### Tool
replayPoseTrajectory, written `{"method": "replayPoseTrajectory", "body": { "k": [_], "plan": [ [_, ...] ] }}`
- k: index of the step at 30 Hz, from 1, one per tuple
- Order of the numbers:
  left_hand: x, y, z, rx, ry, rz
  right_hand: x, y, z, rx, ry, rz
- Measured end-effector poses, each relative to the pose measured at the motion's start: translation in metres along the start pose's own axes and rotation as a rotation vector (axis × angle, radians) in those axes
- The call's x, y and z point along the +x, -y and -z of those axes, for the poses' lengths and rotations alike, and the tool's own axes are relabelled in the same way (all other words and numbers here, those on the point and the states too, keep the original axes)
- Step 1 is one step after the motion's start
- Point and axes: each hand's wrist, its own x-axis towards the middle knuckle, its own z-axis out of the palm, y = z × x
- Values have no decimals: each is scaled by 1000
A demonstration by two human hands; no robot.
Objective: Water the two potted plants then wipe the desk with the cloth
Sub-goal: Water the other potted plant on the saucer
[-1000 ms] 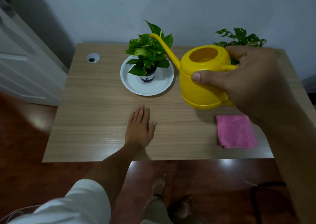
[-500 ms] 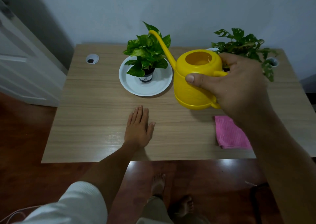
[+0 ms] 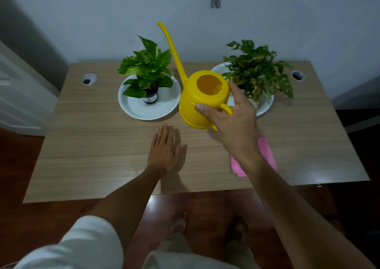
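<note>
While the right hand (image 3: 232,122) grips the handle of the yellow watering can (image 3: 202,102) between the two plants, its forearm hides much of the pink cloth (image 3: 266,151) on the desk (image 3: 92,145). The left hand (image 3: 165,151) lies flat and spread on the desk, holding nothing.

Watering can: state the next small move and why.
Probably swing the can right and tip its spout over the right plant. The right hand holds it upright between both plants, spout pointing up; the cloth lies untouched.
</note>
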Motion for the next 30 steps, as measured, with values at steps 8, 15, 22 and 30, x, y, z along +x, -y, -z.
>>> {"method": "replayPoseTrajectory", "body": {
  "k": [8,15,22,30],
  "plan": [
    [7,-108,-27,27,2,-33,-5,-18,107,47,15,30],
    [5,-214,-62,21,26,-43,-7,-48,222,-21,27,16],
    [11,-304,-104,10,80,-109,-20,-82,318,-124,-73,-28],
    [31,-357,-141,54,156,-214,-27,-134,367,-178,-229,-133]
  ]
}}
